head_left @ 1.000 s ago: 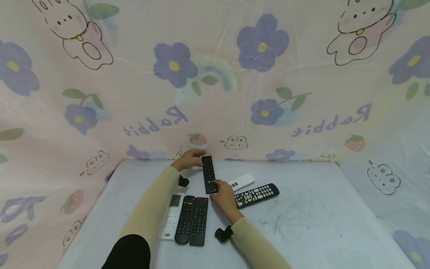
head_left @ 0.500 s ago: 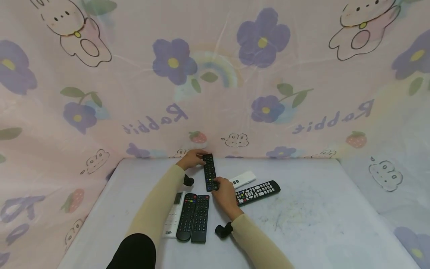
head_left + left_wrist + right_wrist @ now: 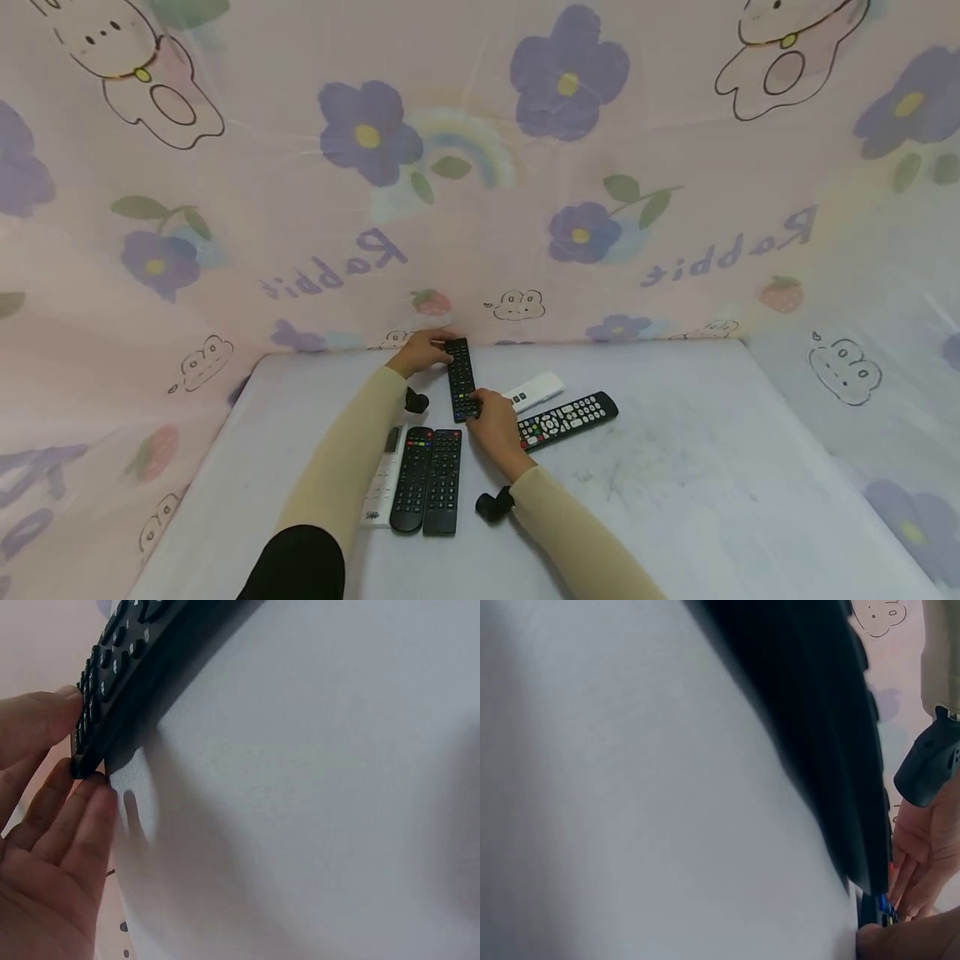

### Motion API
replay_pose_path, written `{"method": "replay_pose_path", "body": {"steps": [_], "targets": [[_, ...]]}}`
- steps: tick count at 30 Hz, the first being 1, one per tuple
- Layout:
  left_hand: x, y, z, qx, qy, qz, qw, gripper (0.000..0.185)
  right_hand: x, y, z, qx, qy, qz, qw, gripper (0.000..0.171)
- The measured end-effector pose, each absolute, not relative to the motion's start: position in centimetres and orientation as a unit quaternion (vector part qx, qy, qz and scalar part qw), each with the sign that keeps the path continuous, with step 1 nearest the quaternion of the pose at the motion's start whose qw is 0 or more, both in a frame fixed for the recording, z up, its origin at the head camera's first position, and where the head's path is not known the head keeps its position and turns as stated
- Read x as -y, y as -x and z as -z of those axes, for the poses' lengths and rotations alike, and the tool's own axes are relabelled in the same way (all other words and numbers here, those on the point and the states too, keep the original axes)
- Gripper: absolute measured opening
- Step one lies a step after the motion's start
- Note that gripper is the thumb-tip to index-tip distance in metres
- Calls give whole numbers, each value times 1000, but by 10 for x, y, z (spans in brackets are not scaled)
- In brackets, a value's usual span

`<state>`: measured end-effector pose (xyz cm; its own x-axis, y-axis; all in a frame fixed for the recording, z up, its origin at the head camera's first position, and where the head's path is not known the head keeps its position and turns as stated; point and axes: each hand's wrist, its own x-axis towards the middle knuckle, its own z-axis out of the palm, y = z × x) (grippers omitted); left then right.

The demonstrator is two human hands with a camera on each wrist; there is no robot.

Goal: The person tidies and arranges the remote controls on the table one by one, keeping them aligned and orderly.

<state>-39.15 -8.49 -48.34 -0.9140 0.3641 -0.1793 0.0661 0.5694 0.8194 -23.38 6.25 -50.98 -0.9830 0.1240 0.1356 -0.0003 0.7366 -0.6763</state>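
1. Head view is showing "Rabbit" printed twice on the pink backdrop; lettering on the white remote is too small to read.
2. Left hand is pinching the far end of a black remote lying on the surface; right hand is gripping its near end.
3. Left wrist view is showing fingers touching that remote's corner.
4. Two black remotes are lying beside the white one; two more are sitting to the right.
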Motion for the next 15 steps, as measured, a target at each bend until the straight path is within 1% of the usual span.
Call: {"method": "replay_pose_path", "body": {"steps": [3, 8, 15], "targets": [[82, 393, 485, -870, -129, -447, 162, 51, -64, 232, 510, 923, 33, -373, 91, 38], [84, 394, 484, -882, -128, -425, 157, 51, -65, 231, 510, 921, 20, -382, 79, 38], [90, 392, 476, -881, -145, -419, 165, 54, -68, 227, 508, 913, 5, -398, 86, 38]]}}
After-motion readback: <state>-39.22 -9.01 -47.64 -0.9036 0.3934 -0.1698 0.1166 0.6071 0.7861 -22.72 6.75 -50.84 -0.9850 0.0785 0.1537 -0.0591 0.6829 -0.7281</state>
